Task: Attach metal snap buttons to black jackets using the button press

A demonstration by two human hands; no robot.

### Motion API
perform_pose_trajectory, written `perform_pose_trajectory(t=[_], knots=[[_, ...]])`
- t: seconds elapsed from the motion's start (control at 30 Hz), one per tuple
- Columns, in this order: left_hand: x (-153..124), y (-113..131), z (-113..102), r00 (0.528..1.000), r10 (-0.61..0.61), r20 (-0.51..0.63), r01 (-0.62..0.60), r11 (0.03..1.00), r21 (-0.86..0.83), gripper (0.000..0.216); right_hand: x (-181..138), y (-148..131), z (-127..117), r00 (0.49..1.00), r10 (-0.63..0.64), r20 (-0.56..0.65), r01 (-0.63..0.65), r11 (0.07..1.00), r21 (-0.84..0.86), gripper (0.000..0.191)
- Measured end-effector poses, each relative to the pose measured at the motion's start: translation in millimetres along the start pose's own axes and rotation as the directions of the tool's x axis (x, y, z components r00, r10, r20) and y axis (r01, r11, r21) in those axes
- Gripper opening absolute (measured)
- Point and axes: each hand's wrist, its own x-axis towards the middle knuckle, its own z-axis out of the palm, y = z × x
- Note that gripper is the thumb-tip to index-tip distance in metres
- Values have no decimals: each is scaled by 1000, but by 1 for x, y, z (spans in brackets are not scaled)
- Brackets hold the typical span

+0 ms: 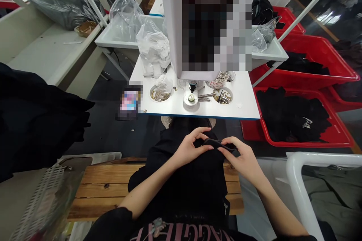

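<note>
Over my lap, both hands pinch the folded edge of a piece of black cloth [216, 143]. My left hand [190, 146] grips its left end between thumb and fingers. At the other end, the thumb and fingers of my right hand [243, 156] close on the same edge. The rest of the cloth blends into the black fabric on my lap, so its outline cannot be made out. Just beyond my hands stands a white machine table [175, 110] with a round metal die [191, 98] below the machine head.
Small metal fittings fill a left round well [160, 95] and a right round well [223, 97]; springs [206, 96] lie between. A plastic bag [154, 51] sits at the back left. Red bins [308, 144] with black garments stand right, beside a white rail [294, 165]. Black cloth [34, 116] is piled left.
</note>
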Motion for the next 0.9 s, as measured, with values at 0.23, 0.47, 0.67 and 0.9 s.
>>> perform_pose_trajectory(t=[0.23,0.47,0.67,0.9], knots=[[8,1,0,996,-85,-35,82,993,-83,34,9,5,5,997,69,-35,-63,986,155,25],[19,14,2,1000,-8,-1,8,999,51,35,18,2,3,997,68,-37,-65,995,78,22],[25,9,-2,992,46,114,-55,995,80,46,13,-3,6,958,-233,-166,224,972,-69,6],[34,-1,-12,817,317,482,-485,829,279,18,0,-10,1,906,-404,-128,401,915,-48,9]])
